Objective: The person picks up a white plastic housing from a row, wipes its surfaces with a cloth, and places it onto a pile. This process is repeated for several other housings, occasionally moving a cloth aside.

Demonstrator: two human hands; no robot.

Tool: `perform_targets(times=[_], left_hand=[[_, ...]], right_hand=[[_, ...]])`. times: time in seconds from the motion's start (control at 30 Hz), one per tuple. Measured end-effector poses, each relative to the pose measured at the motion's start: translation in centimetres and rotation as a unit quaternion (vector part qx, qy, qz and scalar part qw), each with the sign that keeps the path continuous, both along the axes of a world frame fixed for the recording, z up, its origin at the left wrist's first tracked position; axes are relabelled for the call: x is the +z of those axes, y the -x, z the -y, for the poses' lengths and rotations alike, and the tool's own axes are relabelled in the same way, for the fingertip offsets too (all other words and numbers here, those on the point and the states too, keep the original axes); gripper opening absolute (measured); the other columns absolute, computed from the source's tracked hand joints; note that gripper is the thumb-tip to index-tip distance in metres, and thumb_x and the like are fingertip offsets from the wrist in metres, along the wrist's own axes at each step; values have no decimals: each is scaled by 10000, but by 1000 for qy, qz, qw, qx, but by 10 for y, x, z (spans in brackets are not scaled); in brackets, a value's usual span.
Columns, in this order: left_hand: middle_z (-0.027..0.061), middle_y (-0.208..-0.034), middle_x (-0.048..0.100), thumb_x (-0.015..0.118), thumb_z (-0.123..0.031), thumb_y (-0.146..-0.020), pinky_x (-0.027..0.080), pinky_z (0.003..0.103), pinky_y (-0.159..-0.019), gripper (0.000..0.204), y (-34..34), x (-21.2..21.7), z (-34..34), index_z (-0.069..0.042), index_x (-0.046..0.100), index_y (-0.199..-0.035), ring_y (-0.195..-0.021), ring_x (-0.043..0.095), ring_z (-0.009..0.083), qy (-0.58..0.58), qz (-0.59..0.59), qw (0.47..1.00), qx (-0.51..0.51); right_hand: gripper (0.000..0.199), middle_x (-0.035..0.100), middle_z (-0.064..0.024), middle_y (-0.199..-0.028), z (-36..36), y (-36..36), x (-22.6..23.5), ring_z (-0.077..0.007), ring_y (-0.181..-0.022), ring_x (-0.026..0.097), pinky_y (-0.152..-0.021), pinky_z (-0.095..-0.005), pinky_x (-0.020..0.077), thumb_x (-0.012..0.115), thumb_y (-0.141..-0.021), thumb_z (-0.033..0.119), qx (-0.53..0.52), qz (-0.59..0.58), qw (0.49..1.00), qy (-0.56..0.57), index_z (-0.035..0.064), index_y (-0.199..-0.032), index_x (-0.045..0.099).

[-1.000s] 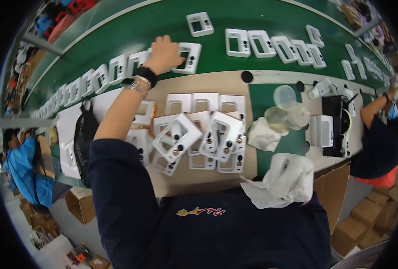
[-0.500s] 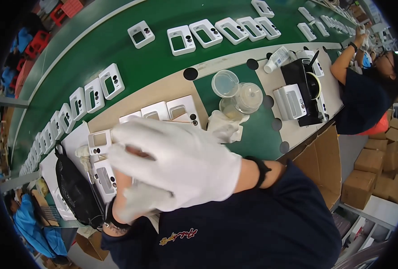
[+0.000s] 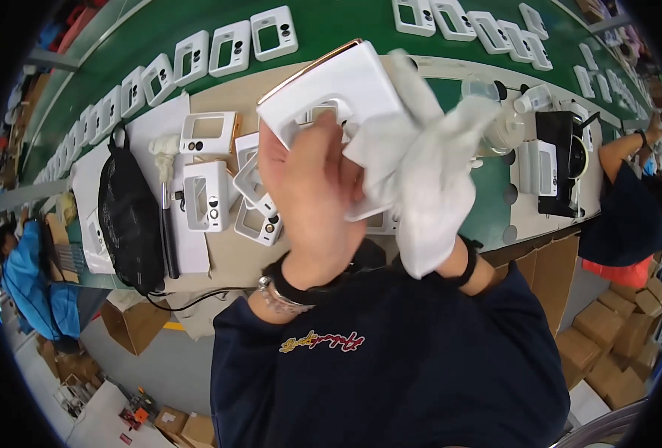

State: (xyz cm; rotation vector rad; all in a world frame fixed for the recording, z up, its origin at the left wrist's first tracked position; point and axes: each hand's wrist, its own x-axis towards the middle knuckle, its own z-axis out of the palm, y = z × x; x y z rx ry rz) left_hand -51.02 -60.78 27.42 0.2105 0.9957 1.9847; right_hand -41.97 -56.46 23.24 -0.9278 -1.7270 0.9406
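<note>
A white box-shaped housing [image 3: 335, 93] with a gold edge is raised above the table, tilted, its opening facing me. My left hand [image 3: 312, 194], bare, grips it with the fingers curled into the opening. Close against the housing's right side is my right hand [image 3: 439, 179] in a white glove. Long fabric tips point up and to the right from it, smeared by motion. White fabric [image 3: 376, 153] lies across the housing's lower right; whether it is the glove's thumb or a separate cloth I cannot make out. Similar housings [image 3: 206, 196] lie on the table to the left.
Several white housings [image 3: 230, 48] line the green conveyor [image 3: 346, 22] beyond. At left are a black mesh bag [image 3: 128, 216] and a brush [image 3: 165, 160]. A clear bottle [image 3: 506, 131], a white tube [image 3: 532, 98] and a black holder [image 3: 562, 149] stand right. A co-worker [image 3: 626, 187] sits further right.
My bare left hand has come into view with a raised housing. My gloved right hand has moved right, off the left arm, to beside the housing. The view has shifted.
</note>
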Motion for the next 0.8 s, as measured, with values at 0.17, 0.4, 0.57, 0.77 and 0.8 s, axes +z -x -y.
perform_targets(times=[0.17,0.4,0.57,0.77,0.8], left_hand=[[-36,-491,315,419,-54,-815,230,194,-353,25,-1,-7,7,-67,432,-798,-384,281,43,-42,40,998,-7],[-31,-501,316,427,-46,-821,227,219,-335,65,13,-21,7,-48,430,-886,-363,264,60,-83,100,991,-25],[-18,-659,467,473,-143,-845,325,193,-416,142,-23,-31,8,-49,430,-941,-491,403,46,-71,62,994,64],[35,-733,519,440,-86,-822,389,311,-484,148,-21,-23,22,-23,436,-956,-532,490,153,-73,113,990,47],[63,-723,538,443,-61,-803,395,338,-489,139,-17,-23,24,-18,444,-935,-535,514,188,-88,156,984,22]], right_hand=[[314,533,-28,-750,-11,2,-18,-151,-601,502,-527,-250,415,450,-845,175,-18,101,990,-96,-31,-1079,479],[301,534,-56,-897,13,-8,-19,-133,-777,512,-700,-224,410,408,-872,150,7,-107,958,264,-23,-1114,451],[305,524,-99,-1012,41,27,-32,-148,-897,508,-794,-221,389,405,-858,102,66,73,977,189,-21,-1134,442],[318,514,-119,-1046,76,-37,-34,-178,-918,510,-806,-242,394,411,-851,97,313,53,935,156,-26,-1143,431],[320,512,-122,-1051,78,-51,-33,-182,-921,510,-808,-245,395,412,-850,96,340,54,928,145,-27,-1145,429]])
